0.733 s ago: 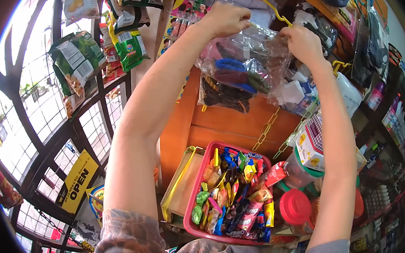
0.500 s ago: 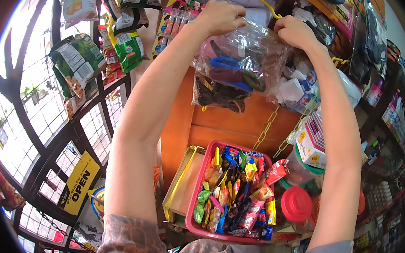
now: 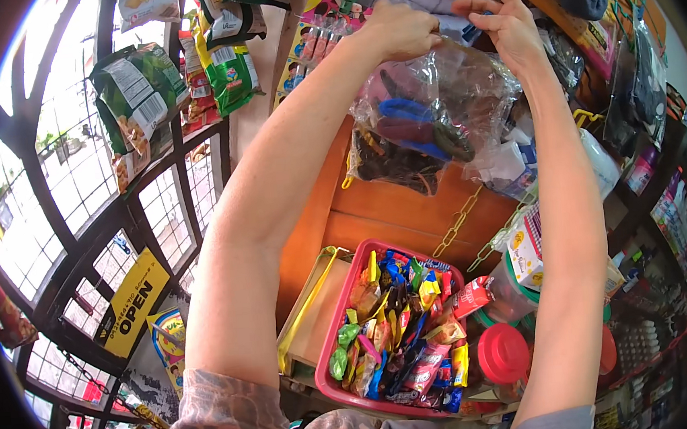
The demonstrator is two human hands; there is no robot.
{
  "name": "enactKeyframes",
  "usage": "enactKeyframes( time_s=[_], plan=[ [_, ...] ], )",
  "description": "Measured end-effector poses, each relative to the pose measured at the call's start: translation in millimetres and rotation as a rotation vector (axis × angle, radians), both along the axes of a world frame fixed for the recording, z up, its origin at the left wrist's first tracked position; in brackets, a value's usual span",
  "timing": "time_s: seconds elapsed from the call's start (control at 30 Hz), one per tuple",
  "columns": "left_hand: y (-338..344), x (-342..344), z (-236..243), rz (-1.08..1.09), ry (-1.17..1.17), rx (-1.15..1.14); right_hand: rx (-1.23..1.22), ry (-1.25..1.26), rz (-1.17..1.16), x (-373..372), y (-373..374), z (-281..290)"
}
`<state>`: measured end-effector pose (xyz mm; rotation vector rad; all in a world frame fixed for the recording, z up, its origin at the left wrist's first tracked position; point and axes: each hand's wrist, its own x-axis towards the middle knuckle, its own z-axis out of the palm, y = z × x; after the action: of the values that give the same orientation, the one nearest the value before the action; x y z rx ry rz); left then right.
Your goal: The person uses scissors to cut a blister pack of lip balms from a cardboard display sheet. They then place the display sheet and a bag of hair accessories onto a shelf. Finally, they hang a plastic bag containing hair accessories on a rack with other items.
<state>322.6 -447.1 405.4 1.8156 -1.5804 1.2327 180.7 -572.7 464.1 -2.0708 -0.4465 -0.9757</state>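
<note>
Right hand [image 3: 511, 30] has lifted and opened, grip apart by the clear bag [image 3: 471, 77] top; left hand [image 3: 403, 31] grip clamped on its upper edge, not yet released

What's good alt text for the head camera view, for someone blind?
A person's left hand grips the top of a clear plastic bag holding blue and dark items, their right hand open near it; below, a red basket holds small wrapped snacks.
</note>
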Motion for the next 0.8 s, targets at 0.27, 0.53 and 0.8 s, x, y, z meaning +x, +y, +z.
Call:
enactKeyframes(
  time_s=[0.27, 0.53, 0.8],
  plan=[
    [2.8, 8.0, -5.5, -0.072, -0.001, -0.051, 0.004, 0.242, 0.014, 9.0, 4.6, -8.5],
    [-4.1, 11.9, -6.1, -0.112, -0.058, -0.168, -0.284, -0.118, -0.247, 13.3, 16.3, -29.5],
    [-13.1, 4.8, -9.8, -0.121, 0.020, -0.195, -0.200, 0.026, -0.375, 8.8, 1.1, -19.5]
  ],
)
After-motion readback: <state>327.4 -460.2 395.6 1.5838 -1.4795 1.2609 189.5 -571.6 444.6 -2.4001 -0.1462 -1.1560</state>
